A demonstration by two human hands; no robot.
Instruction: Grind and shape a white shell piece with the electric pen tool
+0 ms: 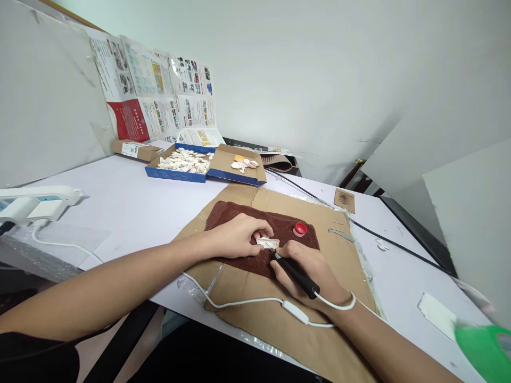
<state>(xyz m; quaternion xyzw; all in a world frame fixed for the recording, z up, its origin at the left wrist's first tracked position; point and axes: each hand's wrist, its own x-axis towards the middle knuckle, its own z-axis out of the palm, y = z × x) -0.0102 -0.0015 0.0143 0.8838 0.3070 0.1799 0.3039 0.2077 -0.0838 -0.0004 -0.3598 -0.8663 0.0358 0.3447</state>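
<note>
My left hand (241,235) pinches the left end of a small white, shell-like piece (266,243) between thumb and fingers, just above a dark brown cloth (235,213). In my right hand (313,266) is a black pen-shaped electric tool (297,276) with a white cord leaving its rear end. The tool's front end is at the right end of the white piece; its tip is too small to make out. A small round red container (299,229) sits on the cloth, beyond my right hand.
Cardboard (239,290) lies under the cloth. The white cord, with an inline switch (295,312), crosses in front of me. Behind stands a blue box (175,174) of white pieces. Tweezers (341,234) lie to the right, a power strip (51,197) left, a green object (483,351) near right.
</note>
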